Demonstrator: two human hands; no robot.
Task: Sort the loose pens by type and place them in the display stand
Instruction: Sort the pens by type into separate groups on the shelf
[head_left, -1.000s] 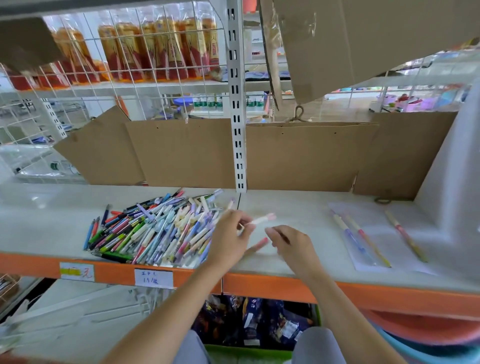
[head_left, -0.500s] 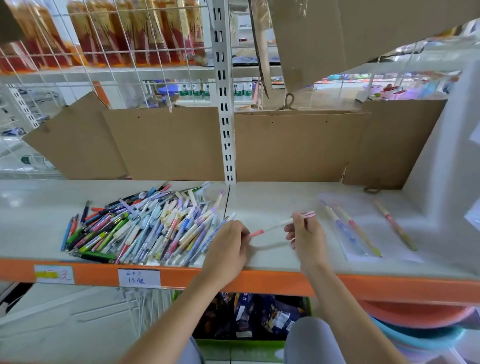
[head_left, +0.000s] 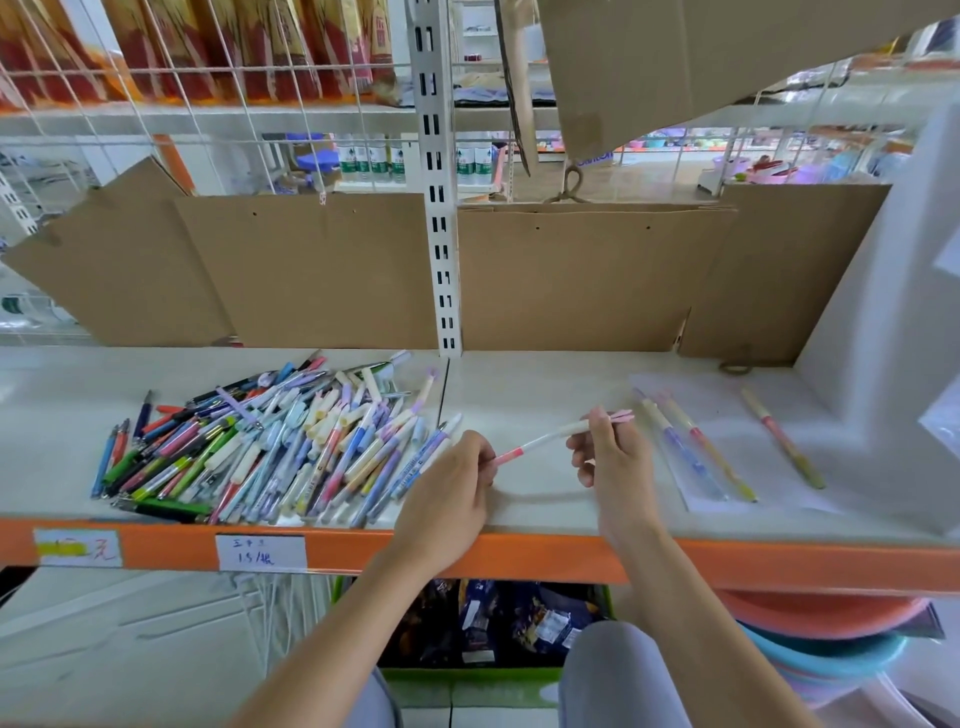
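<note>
A big pile of mixed loose pens lies on the left half of the white shelf. Between my hands a white pen with a pink end hangs slanted just above the shelf. My left hand pinches its lower pink end beside the pile. My right hand grips its upper part, and the pink cap sticks out past my fingers. Two long pens lie side by side on a clear sheet to the right. A single pen lies farther right.
Brown cardboard sheets stand along the back of the shelf, split by a white slotted post. A white plastic structure rises at the right end. The shelf's orange front edge carries paper labels. Stacked basins sit below.
My right hand rose from the shelf and took hold of the pen's upper end; the left hand slid down to its pink end. The pen moved slightly right.
</note>
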